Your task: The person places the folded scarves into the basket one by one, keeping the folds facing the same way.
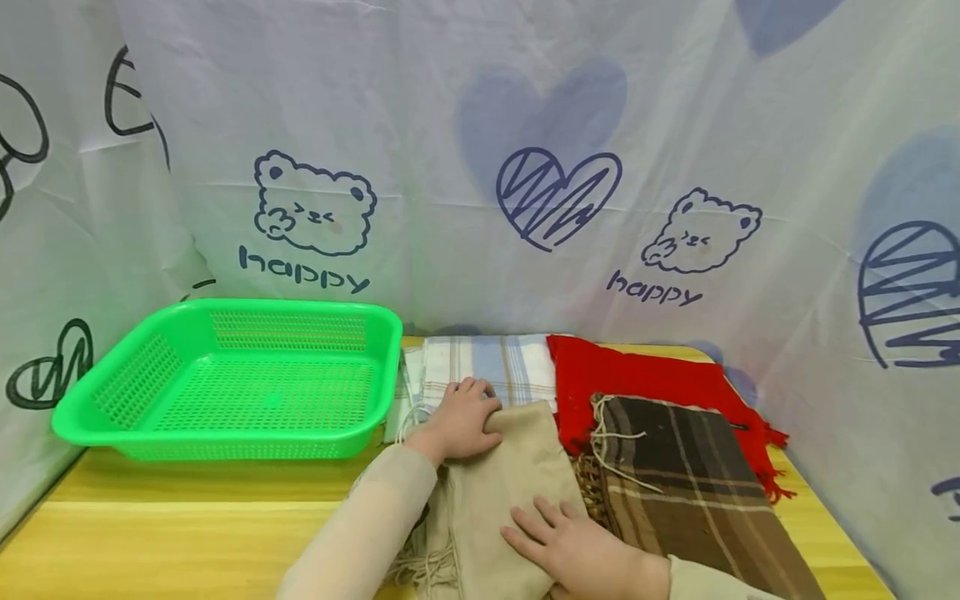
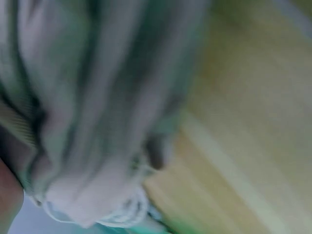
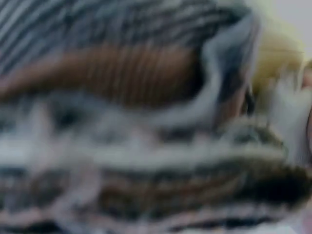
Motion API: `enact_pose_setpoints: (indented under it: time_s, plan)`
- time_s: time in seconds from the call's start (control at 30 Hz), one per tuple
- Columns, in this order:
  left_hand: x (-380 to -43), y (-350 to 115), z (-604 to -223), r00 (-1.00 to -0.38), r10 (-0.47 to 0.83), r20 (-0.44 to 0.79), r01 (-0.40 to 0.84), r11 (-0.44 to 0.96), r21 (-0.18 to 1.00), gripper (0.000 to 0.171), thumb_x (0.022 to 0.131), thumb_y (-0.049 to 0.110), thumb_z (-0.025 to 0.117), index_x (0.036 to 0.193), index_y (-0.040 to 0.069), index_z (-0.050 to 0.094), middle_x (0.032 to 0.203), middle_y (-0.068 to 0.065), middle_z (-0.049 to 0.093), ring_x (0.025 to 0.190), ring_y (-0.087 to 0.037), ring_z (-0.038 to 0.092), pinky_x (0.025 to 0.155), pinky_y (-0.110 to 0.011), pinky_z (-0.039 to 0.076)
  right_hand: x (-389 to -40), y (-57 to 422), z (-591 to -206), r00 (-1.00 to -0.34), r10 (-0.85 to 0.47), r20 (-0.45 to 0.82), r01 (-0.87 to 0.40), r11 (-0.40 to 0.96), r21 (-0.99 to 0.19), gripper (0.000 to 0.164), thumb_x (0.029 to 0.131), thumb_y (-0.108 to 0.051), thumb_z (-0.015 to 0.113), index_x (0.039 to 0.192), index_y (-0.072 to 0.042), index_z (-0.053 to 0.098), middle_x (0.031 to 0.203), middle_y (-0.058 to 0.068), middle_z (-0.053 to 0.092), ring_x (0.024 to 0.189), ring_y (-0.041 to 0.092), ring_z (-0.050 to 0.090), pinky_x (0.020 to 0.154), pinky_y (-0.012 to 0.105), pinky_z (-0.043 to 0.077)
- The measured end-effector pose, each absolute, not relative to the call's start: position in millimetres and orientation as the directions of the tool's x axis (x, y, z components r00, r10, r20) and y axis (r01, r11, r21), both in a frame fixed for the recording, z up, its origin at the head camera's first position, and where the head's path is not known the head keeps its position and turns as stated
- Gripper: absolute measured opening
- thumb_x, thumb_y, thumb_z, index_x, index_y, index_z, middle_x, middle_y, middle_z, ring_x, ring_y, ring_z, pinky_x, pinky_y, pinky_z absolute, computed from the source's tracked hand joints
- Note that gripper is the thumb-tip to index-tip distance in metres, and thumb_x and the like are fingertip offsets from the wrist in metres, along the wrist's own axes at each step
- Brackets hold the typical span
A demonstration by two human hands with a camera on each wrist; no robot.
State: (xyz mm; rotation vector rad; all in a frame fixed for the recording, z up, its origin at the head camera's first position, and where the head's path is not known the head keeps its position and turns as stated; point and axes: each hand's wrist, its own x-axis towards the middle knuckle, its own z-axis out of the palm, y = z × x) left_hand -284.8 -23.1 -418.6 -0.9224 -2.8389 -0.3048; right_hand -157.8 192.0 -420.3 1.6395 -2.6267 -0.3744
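A folded beige scarf (image 1: pixel 510 475) with fringe lies in front of me on the wooden table. My left hand (image 1: pixel 461 421) rests palm down on its far left part, fingers stretched forward. On the near right part my right hand (image 1: pixel 573 546) lies with fingers spread over the cloth. Beside the scarf, to the right, is a brown plaid scarf (image 1: pixel 697 492) with pale tassels. Loose beige fringe (image 1: pixel 427 562) hangs out at the near left. Both wrist views are blurred: the left shows draped cloth (image 2: pixel 107 87), the right a ribbed sleeve (image 3: pixel 126 24) over layered fabric.
A green plastic basket (image 1: pixel 300 433) stands at the back left with nothing in it. Behind the beige scarf lies a white and blue plaid cloth (image 1: pixel 495 362). A red fringed scarf (image 1: pixel 637 371) lies at the back right. A printed curtain (image 1: pixel 435 208) hangs behind the table.
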Motion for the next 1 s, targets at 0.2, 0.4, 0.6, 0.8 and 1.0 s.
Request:
enact_pose_setpoints:
  time_s: [0.2, 0.4, 0.6, 0.8, 1.0]
  plan:
    - [-286, -20, -403, -0.802, 0.575, 0.166, 0.596, 0.747, 0.293, 0.010, 0.078, 0.024, 0.065, 0.082, 0.016, 0.062, 0.077, 0.002, 0.053, 0.076, -0.016, 0.050, 0.073, -0.031, 0.041, -163, 191, -415, -0.335, -0.939, 0.080, -0.873, 0.341, 0.350, 0.041, 0.085, -0.018, 0.063, 0.126, -0.021, 0.059, 0.120, 0.001, 0.064, 0.099, 0.023, 0.066, 0.074, 0.028, 0.055]
    - [-290, -27, -383, -0.836, 0.544, 0.073, 0.503, 0.706, 0.499, 0.016, 0.077, 0.017, 0.062, 0.071, 0.016, 0.047, 0.065, 0.003, 0.046, 0.063, -0.014, 0.045, 0.061, -0.027, 0.037, -175, 200, -394, -0.261, -0.958, 0.116, -0.864, 0.285, 0.415, 0.038, 0.081, -0.013, 0.065, 0.118, -0.023, 0.063, 0.113, -0.002, 0.066, 0.096, 0.020, 0.066, 0.076, 0.028, 0.055]
    - [-302, -47, -376, -0.902, 0.428, 0.052, 0.335, 0.620, 0.709, 0.009, 0.077, 0.016, 0.059, 0.082, 0.010, 0.054, 0.076, -0.004, 0.054, 0.069, -0.016, 0.049, 0.065, -0.028, 0.042, -206, 215, -375, -0.285, -0.937, 0.201, -0.813, 0.347, 0.468, 0.037, 0.078, -0.009, 0.065, 0.112, -0.024, 0.068, 0.117, -0.004, 0.065, 0.111, 0.025, 0.060, 0.093, 0.046, 0.047]
    - [-299, -60, -388, -0.948, 0.299, -0.111, 0.132, 0.684, 0.718, 0.035, 0.081, 0.018, 0.058, 0.109, -0.003, 0.056, 0.100, -0.016, 0.062, 0.085, -0.024, 0.059, 0.078, -0.036, 0.049, -225, 229, -386, -0.628, -0.732, 0.263, -0.630, 0.677, 0.381, 0.046, 0.078, -0.001, 0.068, 0.119, -0.019, 0.065, 0.131, 0.010, 0.056, 0.122, 0.035, 0.049, 0.099, 0.053, 0.040]
    - [-292, -59, -392, -0.955, 0.255, -0.153, 0.118, 0.797, 0.592, 0.051, 0.086, 0.020, 0.054, 0.123, -0.015, 0.047, 0.118, -0.026, 0.057, 0.102, -0.033, 0.058, 0.091, -0.042, 0.046, -219, 224, -395, -0.954, -0.224, 0.200, -0.261, 0.948, -0.184, 0.031, 0.089, -0.007, 0.057, 0.117, 0.004, 0.047, 0.081, 0.016, 0.056, 0.060, 0.024, 0.052, 0.046, 0.029, 0.040]
